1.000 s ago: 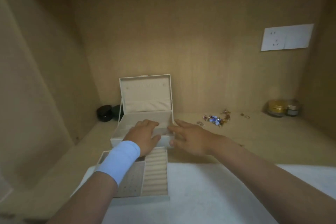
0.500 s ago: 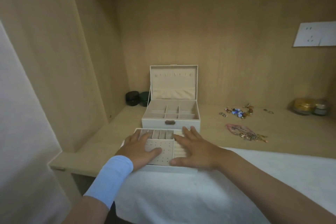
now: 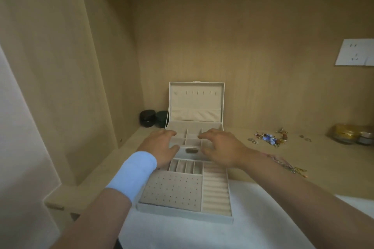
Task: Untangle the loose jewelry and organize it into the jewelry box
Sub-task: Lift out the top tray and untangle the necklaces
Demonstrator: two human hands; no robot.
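Clasping the jewelry box (image 3: 195, 115) front

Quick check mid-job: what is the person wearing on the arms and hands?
A wide, plain light blue wristband wraps the left wrist. The right forearm is bare, with no sleeve or band. Neither the left hand nor the right hand wears a glove; any rings are too small to tell.
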